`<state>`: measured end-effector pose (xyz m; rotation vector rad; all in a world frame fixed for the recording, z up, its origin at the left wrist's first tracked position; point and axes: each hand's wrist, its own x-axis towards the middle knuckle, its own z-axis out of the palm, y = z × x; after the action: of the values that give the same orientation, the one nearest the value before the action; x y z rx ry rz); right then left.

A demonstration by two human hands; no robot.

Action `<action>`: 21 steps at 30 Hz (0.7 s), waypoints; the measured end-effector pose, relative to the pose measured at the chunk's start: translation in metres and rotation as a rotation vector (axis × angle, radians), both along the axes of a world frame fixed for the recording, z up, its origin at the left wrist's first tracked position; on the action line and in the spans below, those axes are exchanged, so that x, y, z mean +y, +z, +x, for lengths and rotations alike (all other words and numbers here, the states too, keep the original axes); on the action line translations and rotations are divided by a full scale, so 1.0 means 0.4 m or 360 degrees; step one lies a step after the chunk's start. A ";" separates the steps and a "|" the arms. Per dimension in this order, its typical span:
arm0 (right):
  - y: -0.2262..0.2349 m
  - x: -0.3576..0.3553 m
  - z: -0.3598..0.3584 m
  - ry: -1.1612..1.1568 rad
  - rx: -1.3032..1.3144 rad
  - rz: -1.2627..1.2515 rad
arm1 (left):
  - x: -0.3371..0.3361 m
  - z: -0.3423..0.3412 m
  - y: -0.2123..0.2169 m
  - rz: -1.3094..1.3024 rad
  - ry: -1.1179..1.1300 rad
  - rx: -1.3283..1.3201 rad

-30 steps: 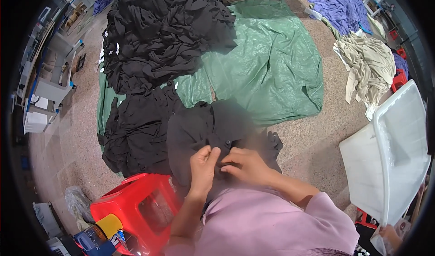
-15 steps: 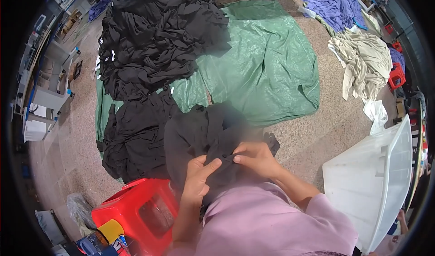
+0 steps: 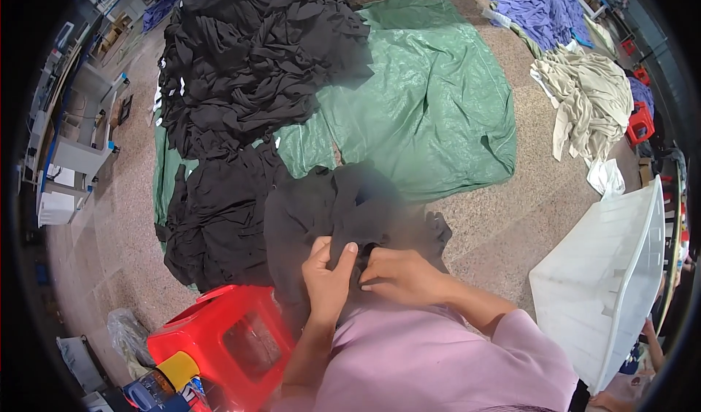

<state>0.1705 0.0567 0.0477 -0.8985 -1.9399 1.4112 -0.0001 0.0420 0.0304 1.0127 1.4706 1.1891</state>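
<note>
A black garment (image 3: 303, 204) lies bunched in front of my body, its middle partly blurred. My left hand (image 3: 328, 273) pinches a fold of it, thumb on top. Close beside it, my right hand (image 3: 401, 275) is closed on the same cloth with the fingers curled. What exactly sits between the right fingertips is too small to make out. Beyond the garment, to the left, a smaller heap of black clothes (image 3: 226, 222) joins a large black pile (image 3: 248, 62).
Under the piles spreads a green plastic sheet (image 3: 438, 113). A red plastic stool (image 3: 234, 339) stands at my lower left, a white plastic bin (image 3: 591, 280) at my right. Beige cloth (image 3: 591, 102) and purple cloth (image 3: 540, 14) lie at the far right. Grey workstations (image 3: 80, 149) line the left.
My right hand has drawn slightly down and toward my left, its fingers curling in. My left hand has shifted a little to the right, still pinching the cloth.
</note>
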 end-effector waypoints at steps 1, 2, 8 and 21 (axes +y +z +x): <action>0.000 -0.005 -0.006 -0.0050 0.0015 0.0031 | 0.003 0.002 0.001 0.0043 -0.0001 -0.0009; 0.001 -0.006 -0.010 -0.0095 0.0030 0.0064 | 0.002 0.004 0.002 0.0045 0.0001 -0.0009; 0.005 0.005 -0.013 -0.0587 -0.0029 0.0030 | -0.015 -0.035 -0.007 -0.0313 -0.0196 -0.0495; -0.005 0.023 -0.009 -0.0362 -0.0007 0.0132 | -0.045 -0.032 -0.036 -0.0083 -0.0317 -0.0207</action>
<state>0.1668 0.0661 0.0458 -1.0473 -1.8200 1.1903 -0.0129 0.0239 0.0159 1.0020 1.2620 1.0482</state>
